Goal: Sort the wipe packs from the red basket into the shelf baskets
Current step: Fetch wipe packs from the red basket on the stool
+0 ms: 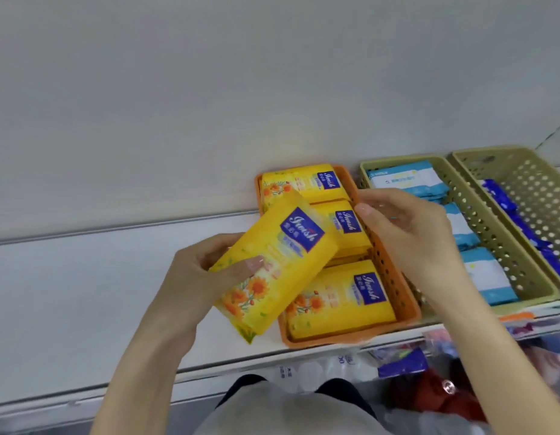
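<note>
The yellow wipe pack sat tilted over the left rim of the orange basket, pinched by the left hand. With three like packs already filling that basket, it could slide off onto the shelf. The right hand hovered loosely curled and empty over the right wall.

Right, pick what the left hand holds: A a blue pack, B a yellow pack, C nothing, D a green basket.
B: the left hand grips a tilted yellow pack, thumb on its front, at the left side of the orange basket.
</note>
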The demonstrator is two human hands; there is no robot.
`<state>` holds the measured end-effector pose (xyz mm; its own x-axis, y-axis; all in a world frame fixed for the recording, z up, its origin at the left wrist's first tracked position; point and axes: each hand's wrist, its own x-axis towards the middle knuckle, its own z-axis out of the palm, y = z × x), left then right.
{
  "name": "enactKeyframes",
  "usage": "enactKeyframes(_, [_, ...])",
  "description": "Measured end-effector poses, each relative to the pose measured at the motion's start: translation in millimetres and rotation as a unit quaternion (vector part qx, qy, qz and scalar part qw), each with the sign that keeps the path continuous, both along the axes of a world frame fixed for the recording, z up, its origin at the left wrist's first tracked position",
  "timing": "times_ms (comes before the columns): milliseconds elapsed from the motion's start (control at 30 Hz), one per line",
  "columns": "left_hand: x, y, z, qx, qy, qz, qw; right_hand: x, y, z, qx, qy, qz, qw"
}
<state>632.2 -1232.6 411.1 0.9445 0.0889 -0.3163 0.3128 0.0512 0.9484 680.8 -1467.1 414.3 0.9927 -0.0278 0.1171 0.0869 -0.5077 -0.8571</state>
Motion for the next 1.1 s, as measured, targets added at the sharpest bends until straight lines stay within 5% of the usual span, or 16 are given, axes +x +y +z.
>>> enactKeyframes(133, [3,-18,0,-0.002,-0.013,0.017,1.000,-20,14,10,0.086,0.070,0.097,0.989])
enactKeyframes(367, [0,-46,-12,0.000,-0.002,0.024,1.000,-33,-6,-9,0.195,0.129,-0.010,0.972])
enactKeyframes(567, [-6,-43,-33,0.167,-0.074,0.053,0.982,-41,-29,-28,0.252,0.135,-0.112,0.952])
enactKeyframes(867, [-30,-59,-62,0.085,0.040,0.021,0.995,-57,-17,-53,-0.094,0.078,-0.071,0.990])
enactKeyframes(1100, [-27,-62,-71,0.025,0.062,0.019,0.998,-57,-16,-54,-0.189,0.015,-0.023,0.982])
